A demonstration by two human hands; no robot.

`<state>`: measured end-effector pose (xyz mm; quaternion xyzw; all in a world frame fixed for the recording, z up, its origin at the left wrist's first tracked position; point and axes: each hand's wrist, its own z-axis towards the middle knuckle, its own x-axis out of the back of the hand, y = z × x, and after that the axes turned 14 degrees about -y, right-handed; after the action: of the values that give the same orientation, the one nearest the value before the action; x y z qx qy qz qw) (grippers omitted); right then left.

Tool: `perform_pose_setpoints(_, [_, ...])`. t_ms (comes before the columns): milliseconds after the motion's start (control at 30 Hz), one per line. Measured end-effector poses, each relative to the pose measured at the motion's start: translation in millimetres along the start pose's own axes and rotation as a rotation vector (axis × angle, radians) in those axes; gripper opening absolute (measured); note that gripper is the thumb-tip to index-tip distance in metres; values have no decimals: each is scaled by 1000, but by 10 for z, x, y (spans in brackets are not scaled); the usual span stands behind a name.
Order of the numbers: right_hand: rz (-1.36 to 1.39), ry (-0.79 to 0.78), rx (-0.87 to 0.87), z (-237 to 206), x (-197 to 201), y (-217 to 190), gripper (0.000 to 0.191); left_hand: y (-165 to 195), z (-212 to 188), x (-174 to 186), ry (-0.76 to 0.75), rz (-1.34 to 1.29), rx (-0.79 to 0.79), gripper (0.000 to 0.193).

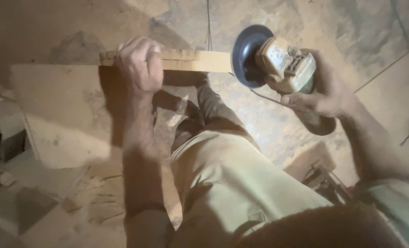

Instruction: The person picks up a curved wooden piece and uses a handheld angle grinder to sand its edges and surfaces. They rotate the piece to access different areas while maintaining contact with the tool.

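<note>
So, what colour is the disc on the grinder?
Dark grey-blue disc, seen best in the head view.

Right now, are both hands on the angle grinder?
No, only the right hand holds the angle grinder; the left hand grips the wooden strip.

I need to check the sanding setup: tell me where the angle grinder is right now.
In the head view, the angle grinder is upper right, gripped by the right hand, its dark disc at the end of the wooden strip held by the left hand.
</note>
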<state>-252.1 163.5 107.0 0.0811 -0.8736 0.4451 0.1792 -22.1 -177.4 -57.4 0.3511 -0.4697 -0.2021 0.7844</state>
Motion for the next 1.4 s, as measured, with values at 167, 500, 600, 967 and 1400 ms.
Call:
perform_pose_setpoints(167, [324, 124, 18, -129, -240, 497, 102, 38, 143, 39, 9, -5, 34, 30])
perform_pose_setpoints(500, [947, 225, 132, 12, -861, 1508, 82, 104, 104, 189, -28, -40, 75, 30])
perform_pose_setpoints(600, [1002, 240, 36, 106, -1130, 1914, 71, -1, 116, 176, -3, -27, 64, 31])
perform_pose_setpoints(967, [1563, 193, 205, -38, -1304, 2712, 78, -280, 15, 103, 13, 0, 17, 21])
perform_pose_setpoints(1400, [1587, -294, 551, 423, 447, 2864, 79, 771, -567, -502, 314, -103, 862, 94])
